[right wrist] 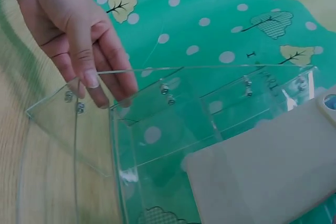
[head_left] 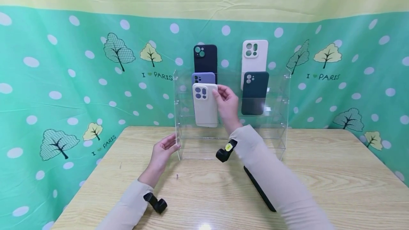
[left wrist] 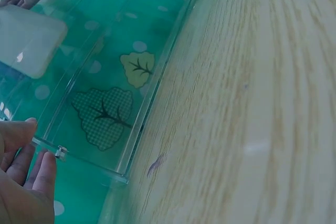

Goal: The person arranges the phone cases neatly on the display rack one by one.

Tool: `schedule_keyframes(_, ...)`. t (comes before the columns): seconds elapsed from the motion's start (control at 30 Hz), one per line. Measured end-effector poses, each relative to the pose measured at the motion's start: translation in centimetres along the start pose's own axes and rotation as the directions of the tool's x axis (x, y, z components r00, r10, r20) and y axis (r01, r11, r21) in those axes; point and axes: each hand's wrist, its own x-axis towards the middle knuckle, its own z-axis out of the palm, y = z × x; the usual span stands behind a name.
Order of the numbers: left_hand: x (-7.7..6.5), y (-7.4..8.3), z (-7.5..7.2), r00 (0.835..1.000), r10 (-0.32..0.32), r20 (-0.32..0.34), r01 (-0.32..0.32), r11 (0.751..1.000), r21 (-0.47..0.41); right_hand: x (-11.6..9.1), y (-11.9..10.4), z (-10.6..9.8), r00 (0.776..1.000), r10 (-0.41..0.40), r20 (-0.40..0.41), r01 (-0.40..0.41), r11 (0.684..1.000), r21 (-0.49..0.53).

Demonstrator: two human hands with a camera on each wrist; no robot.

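Observation:
A clear acrylic display rack (head_left: 177, 116) with stepped tiers stands on the table. My left hand (head_left: 163, 153) pinches the lower part of its left side panel, thumb on one face and fingers on the other, as the right wrist view also shows. My right hand (head_left: 228, 107) holds a white phone case (head_left: 206, 111) by its upper right edge, upright at a middle tier on the left. Whether the case's bottom rests on the tier cannot be told. Behind it are a purple phone case (head_left: 209, 77), partly hidden, and a black phone case (head_left: 207, 61) higher up.
On the rack's right side, a dark green phone case (head_left: 255, 93) stands before another white phone case (head_left: 260, 56). A long black object (head_left: 260, 191) lies on the wooden table (head_left: 335, 176), partly under my right forearm. A green patterned cloth (head_left: 80, 98) hangs behind.

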Motion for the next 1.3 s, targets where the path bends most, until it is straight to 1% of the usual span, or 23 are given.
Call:
schedule_keyframes(0.17, -0.1, 0.0, 0.1, 1.000, -0.014, 0.001, 0.014, 1.000, -0.007, -0.6, 0.7, 0.4, 1.000, 0.006, -0.020, -0.006, 1.000, -0.015)
schedule_keyframes(0.27, -0.1, 0.0, 0.0, 1.000, -0.023, -0.001, 0.023, 1.000, -0.006, -1.1, 0.9, 0.6, 0.999, -0.001, -0.050, -0.001, 0.999, -0.035)
schedule_keyframes(0.4, 0.0, 0.0, 0.0, 1.000, -0.015, 0.000, 0.015, 1.000, 0.000, -1.7, 0.9, 0.6, 0.995, 0.003, -0.097, -0.008, 0.999, -0.050)
schedule_keyframes(0.5, 0.0, 0.0, 0.0, 1.000, -0.006, 0.000, 0.006, 1.000, 0.002, -1.9, 0.8, 0.6, 0.993, 0.024, -0.112, -0.032, 0.997, -0.071)
schedule_keyframes(0.7, -0.1, 0.1, 0.0, 1.000, 0.002, -0.001, -0.002, 1.000, -0.001, -2.4, 1.0, 0.3, 0.990, 0.098, -0.105, -0.110, 0.987, -0.119)
schedule_keyframes(0.9, -0.1, 0.1, 0.1, 1.000, -0.003, -0.003, 0.003, 1.000, 0.004, -2.7, 1.7, -0.2, 0.982, 0.158, -0.106, -0.170, 0.979, -0.115)
schedule_keyframes(1.17, -0.1, 0.2, 0.2, 1.000, -0.004, -0.003, 0.004, 1.000, -0.008, -2.5, 2.0, -0.6, 0.976, 0.200, -0.085, -0.207, 0.975, -0.085)
schedule_keyframes(1.3, -0.2, 0.3, 0.2, 1.000, -0.005, 0.003, 0.005, 1.000, -0.027, -2.3, 2.1, -0.7, 0.979, 0.188, -0.082, -0.195, 0.976, -0.097)
